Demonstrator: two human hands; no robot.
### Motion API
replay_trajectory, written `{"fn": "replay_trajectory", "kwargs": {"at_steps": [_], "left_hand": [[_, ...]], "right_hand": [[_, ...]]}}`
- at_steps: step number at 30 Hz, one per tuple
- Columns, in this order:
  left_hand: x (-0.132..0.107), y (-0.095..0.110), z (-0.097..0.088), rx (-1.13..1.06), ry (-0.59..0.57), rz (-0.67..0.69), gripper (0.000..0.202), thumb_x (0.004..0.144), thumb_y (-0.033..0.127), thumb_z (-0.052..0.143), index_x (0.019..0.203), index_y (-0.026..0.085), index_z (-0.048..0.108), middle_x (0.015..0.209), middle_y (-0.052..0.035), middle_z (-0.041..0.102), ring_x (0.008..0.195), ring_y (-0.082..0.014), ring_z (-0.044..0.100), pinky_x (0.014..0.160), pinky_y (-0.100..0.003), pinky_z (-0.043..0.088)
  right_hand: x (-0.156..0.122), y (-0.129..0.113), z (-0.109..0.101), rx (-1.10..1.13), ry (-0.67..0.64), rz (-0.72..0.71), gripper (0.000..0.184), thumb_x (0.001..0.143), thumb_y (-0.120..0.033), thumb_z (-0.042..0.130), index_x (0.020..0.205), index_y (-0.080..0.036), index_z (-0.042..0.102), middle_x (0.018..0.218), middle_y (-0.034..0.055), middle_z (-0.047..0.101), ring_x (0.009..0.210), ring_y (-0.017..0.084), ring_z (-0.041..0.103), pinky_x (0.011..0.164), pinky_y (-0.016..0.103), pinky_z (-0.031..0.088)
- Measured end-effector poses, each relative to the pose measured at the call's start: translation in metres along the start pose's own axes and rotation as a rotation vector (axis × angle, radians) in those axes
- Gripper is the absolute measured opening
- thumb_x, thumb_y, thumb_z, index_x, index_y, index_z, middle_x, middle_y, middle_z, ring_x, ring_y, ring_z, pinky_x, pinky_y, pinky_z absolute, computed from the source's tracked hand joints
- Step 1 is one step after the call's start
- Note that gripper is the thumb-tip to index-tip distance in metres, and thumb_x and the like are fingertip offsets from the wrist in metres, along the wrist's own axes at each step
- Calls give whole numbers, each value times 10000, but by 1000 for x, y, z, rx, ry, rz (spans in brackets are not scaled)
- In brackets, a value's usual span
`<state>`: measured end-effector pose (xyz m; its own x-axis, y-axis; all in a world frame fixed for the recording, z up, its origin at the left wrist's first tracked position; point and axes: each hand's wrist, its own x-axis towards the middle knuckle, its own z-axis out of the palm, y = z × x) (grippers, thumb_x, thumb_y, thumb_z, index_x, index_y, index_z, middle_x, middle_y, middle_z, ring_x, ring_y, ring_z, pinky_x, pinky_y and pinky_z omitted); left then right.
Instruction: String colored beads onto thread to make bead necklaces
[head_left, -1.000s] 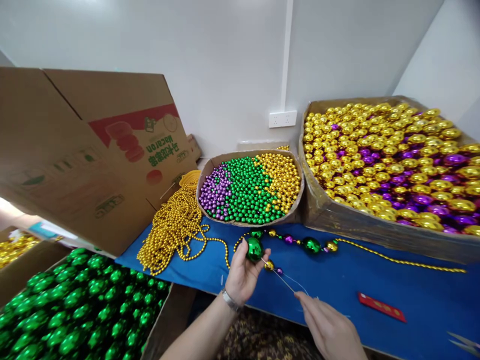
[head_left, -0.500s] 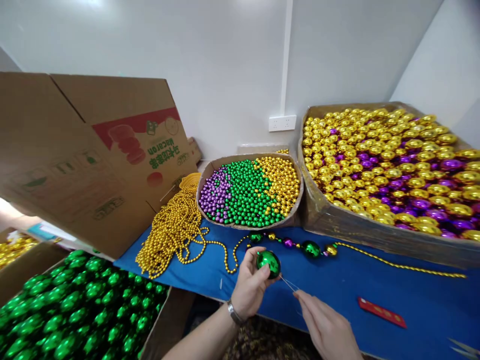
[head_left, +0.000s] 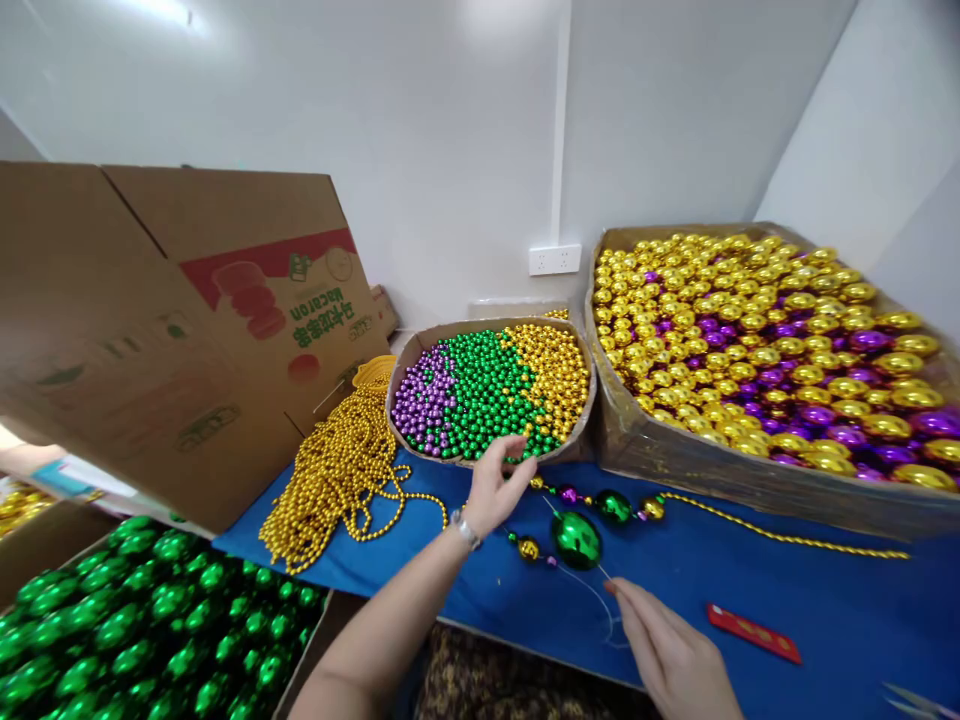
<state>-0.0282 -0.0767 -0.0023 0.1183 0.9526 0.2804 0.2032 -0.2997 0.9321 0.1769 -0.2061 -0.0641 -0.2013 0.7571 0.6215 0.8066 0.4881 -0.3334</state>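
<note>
My left hand (head_left: 493, 490) reaches over the front rim of a box of small beads (head_left: 491, 390), close to the green ones, its thumb and fingers apart. Purple, green and gold beads lie in that box. Between its fingertips my right hand (head_left: 667, 640) pinches a thin needle (head_left: 604, 573), which runs through a large shiny green bead (head_left: 576, 541). A pale thread (head_left: 592, 590) loops below this bead. Left of it lie a gold bead (head_left: 529, 548) and smaller beads. Behind, a strand of mixed beads (head_left: 613, 506) rests on the blue cloth (head_left: 675, 570).
A heap of gold bead chains (head_left: 330, 480) lies left of the bead box. On the right stands a large box of gold and purple beads (head_left: 765, 360). Green beads (head_left: 150, 620) fill a box at lower left, below a tall carton (head_left: 247, 340). A red packet (head_left: 754, 632) lies at right.
My left hand has let go of the large green bead and moved up to the bead box. The green bead now hangs on the needle in my right hand.
</note>
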Motion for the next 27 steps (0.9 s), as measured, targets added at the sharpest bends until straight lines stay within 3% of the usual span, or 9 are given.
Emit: {"fn": "replay_trajectory", "kwargs": {"at_steps": [3,6,10,14,16,18,21,23,27], "left_hand": [[48,-11,-2,448,-56,43,191,808,228,556,988,181,601,964,-101,626,951,-238,562,871,-361,416],[73,-21,6,515,-111,19,107,726,149,616,829,181,625,869,-91,625,938,-267,558,895,-407,395],[80,-24,15,507,-104,-18,123,703,83,596,785,172,620,869,-93,617,959,-270,558,890,-416,405],[67,-14,14,413,-86,-45,134,790,166,550,900,159,627,947,-93,635,908,-215,597,851,-358,452],[52,-8,12,264,-103,-80,208,856,255,491,982,144,613,962,-96,651,860,-188,627,791,-324,489],[34,-2,10,-81,-130,-178,264,873,317,486,1013,126,604,982,-107,659,845,-180,646,760,-310,508],[7,5,10,-640,-143,-362,252,785,308,643,943,113,632,982,-111,665,837,-178,654,755,-293,514],[-5,9,12,-779,-134,-428,244,733,274,708,900,107,647,935,-100,673,808,-166,656,731,-268,515],[-14,14,16,-844,-113,-467,233,716,252,730,876,102,652,829,-67,664,775,-160,660,688,-248,518]], "right_hand": [[-1,7,-1,-64,23,-1,353,958,-277,318,957,-151,648,867,74,730,751,190,705,636,260,574],[-2,12,2,-80,35,-5,363,957,-282,315,946,-152,654,856,73,730,740,188,706,630,254,573],[-2,14,3,-77,53,30,374,952,-309,322,943,-168,668,853,72,731,741,195,705,637,258,571],[0,13,-1,-37,58,60,367,946,-316,330,948,-181,671,854,74,730,743,196,704,648,261,568],[2,11,-2,-19,62,71,362,946,-311,329,957,-185,668,848,72,729,734,193,703,633,257,565],[3,10,-2,-8,67,77,349,944,-301,333,970,-186,662,855,69,728,736,192,702,637,260,564],[3,9,-1,-5,71,68,323,941,-270,347,977,-173,653,868,70,727,749,193,701,654,265,561],[2,7,-1,-3,63,63,311,940,-253,353,982,-161,647,873,74,725,753,193,700,654,267,559],[0,5,-1,-4,55,65,297,935,-237,359,993,-161,640,888,73,723,767,190,697,655,264,556]]}}
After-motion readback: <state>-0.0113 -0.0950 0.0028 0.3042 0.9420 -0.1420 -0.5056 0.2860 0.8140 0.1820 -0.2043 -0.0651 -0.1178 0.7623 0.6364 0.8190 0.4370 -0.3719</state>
